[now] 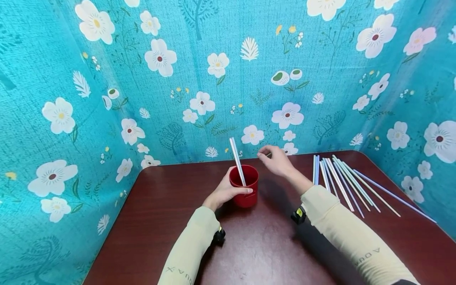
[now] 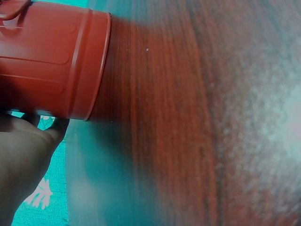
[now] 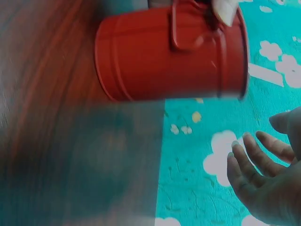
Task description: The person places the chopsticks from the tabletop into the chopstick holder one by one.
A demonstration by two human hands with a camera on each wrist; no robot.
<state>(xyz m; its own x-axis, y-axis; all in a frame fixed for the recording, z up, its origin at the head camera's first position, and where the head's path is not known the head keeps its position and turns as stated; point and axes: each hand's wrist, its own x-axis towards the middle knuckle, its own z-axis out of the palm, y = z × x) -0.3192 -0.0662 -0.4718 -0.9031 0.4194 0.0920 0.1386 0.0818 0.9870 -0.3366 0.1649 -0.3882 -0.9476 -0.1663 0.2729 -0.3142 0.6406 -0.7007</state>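
A small red metal bucket [image 1: 246, 198] with a folded wire handle is near the middle of the dark table. My left hand [image 1: 228, 190] grips it from the left, thumb across the front below the rim. Thin pale sticks [image 1: 236, 158] lean out of its mouth toward the back left. To the bucket's right, above rim height, my right hand [image 1: 276, 159] is raised. Its fingers [image 3: 256, 162] are loosely bent and hold nothing in the right wrist view, apart from the bucket. The left wrist view has the bucket's side [image 2: 42, 61] above my left hand [image 2: 28, 141].
Several long thin sticks [image 1: 343, 182] in white, blue and pale green lie fanned out on the right side of the table, beyond my right forearm. A blue flowered cloth [image 1: 228, 99] hangs behind and at both sides of the brown table [image 1: 171, 198].
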